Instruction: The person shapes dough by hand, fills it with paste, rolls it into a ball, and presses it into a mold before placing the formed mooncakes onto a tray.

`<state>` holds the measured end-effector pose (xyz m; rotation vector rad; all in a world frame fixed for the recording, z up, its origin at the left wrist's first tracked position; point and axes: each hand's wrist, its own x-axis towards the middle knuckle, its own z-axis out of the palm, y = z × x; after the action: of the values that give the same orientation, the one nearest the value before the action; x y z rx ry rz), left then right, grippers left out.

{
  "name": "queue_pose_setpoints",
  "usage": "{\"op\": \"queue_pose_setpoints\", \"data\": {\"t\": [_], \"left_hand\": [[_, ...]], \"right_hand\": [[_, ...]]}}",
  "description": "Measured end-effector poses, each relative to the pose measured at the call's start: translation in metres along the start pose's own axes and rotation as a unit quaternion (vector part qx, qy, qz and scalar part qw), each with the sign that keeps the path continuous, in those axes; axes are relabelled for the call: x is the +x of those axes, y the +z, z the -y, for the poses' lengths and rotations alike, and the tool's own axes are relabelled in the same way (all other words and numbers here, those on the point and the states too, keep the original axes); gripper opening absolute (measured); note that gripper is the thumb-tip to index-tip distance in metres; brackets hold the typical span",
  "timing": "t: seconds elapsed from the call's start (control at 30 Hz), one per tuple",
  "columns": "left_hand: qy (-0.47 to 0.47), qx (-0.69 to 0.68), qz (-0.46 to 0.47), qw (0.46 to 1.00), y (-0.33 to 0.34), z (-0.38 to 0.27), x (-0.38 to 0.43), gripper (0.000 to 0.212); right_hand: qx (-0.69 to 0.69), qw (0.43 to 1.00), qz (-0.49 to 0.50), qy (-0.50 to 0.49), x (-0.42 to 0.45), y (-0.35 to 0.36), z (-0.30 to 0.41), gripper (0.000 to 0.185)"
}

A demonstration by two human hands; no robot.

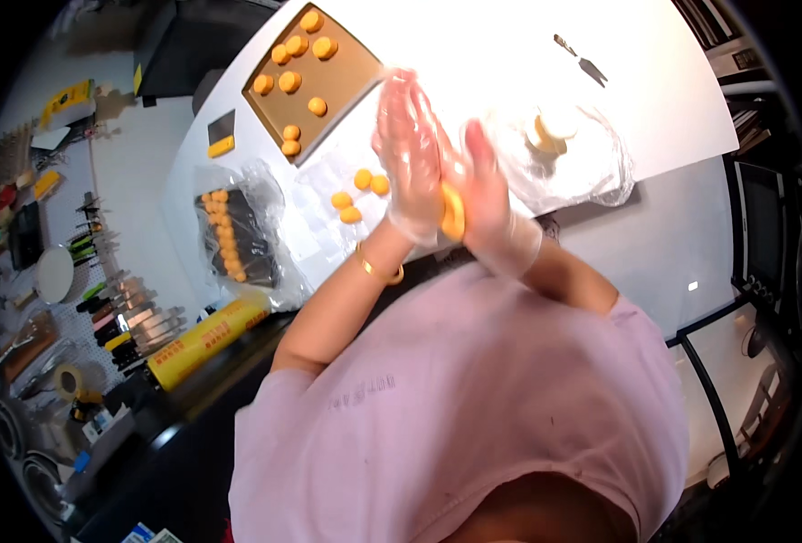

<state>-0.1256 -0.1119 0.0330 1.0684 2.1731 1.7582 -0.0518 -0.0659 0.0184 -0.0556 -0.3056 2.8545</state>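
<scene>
My left hand point(407, 142) and my right hand point(489, 203), both in clear plastic gloves, are raised over the white table with their palms pressed toward each other. Between the heels of the palms a piece of orange dough point(452, 212) is squeezed and partly shows. Several small orange dough balls point(363, 179) rest on a clear sheet beside my left hand. A brown tray point(346, 68) beyond them holds more orange pieces. On the other side, pale dough point(550, 132) sits on a clear plastic bag point(604, 183).
A dark tray point(258, 244) with rows of orange balls lies partly under plastic. Nearby are a yellow-handled scraper point(221, 145) and a yellow roll of wrap point(204, 339). A small spatula point(591, 70) lies at the far right. Tools crowd a pegboard at the left.
</scene>
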Motion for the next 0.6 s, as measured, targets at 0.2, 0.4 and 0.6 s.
{"op": "queue_pose_setpoints", "data": {"t": [0.2,0.4,0.6], "left_hand": [[0.076,0.129,0.061,0.987,0.002,0.009,0.016,0.055],[0.119,0.215,0.071,0.967,0.009,0.001,0.017,0.056],[0.170,0.416,-0.032,0.893,0.017,0.002,0.022,0.063]], "right_hand": [[0.119,0.991,-0.043,0.044,0.011,0.004,0.026,0.077],[0.067,0.992,-0.105,-0.027,0.021,-0.004,0.008,0.063],[0.083,0.990,-0.107,-0.027,0.036,0.012,0.021,0.075]]}}
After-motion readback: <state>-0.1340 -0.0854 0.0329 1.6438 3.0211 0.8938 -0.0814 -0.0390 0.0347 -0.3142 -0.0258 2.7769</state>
